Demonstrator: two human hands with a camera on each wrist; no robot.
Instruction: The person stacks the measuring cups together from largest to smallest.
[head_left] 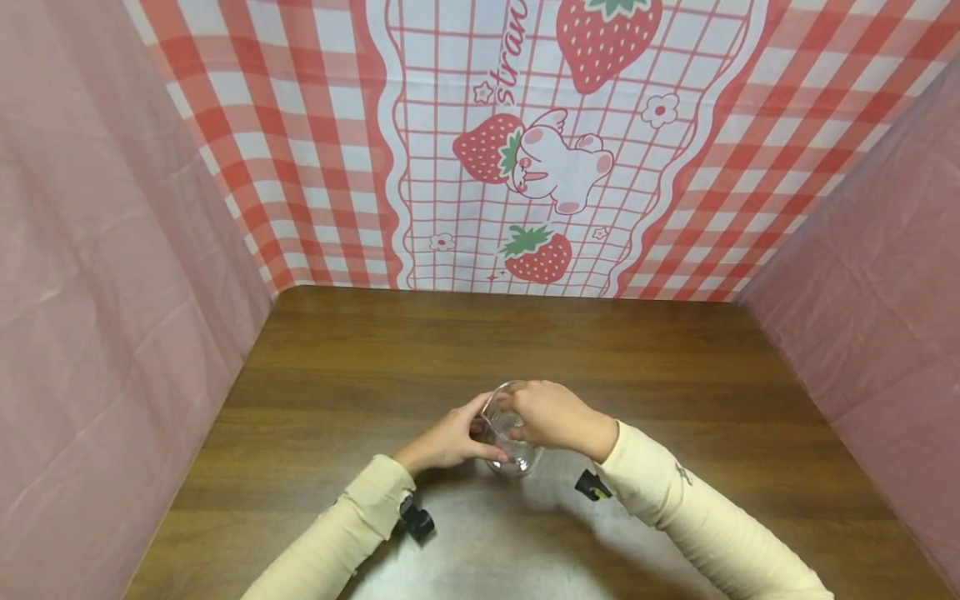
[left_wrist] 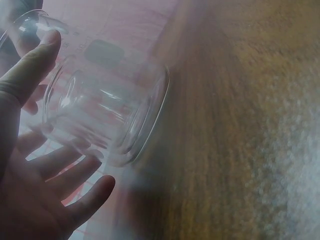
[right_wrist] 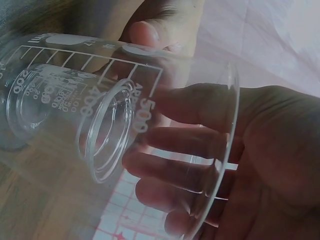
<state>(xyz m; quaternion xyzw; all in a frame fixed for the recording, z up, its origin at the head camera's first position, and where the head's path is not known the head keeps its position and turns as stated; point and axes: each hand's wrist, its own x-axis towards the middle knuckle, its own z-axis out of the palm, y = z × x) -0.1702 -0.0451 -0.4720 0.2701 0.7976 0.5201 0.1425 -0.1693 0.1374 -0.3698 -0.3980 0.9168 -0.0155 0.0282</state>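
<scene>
A clear glass beaker [head_left: 516, 465] with white volume marks stands mouth up at the middle of the table. My left hand [head_left: 450, 437] holds it from the left, thumb on the near side and fingers around the far side. Inside the large beaker, smaller glass with its own marks, a nested beaker [right_wrist: 107, 135], shows through the wall in the right wrist view. My right hand [head_left: 558, 417] reaches over the rim, its fingers [right_wrist: 165, 170] extended inside the mouth close to the inner rim. Whether they touch that rim I cannot tell.
The brown wooden table [head_left: 360, 350] extends around the beaker. A red-and-white checked cloth [head_left: 330, 167] with strawberries hangs behind it. Pink curtains [head_left: 112, 292] close off the left and right sides. Black wrist mounts [head_left: 417, 521] sit on both sleeves.
</scene>
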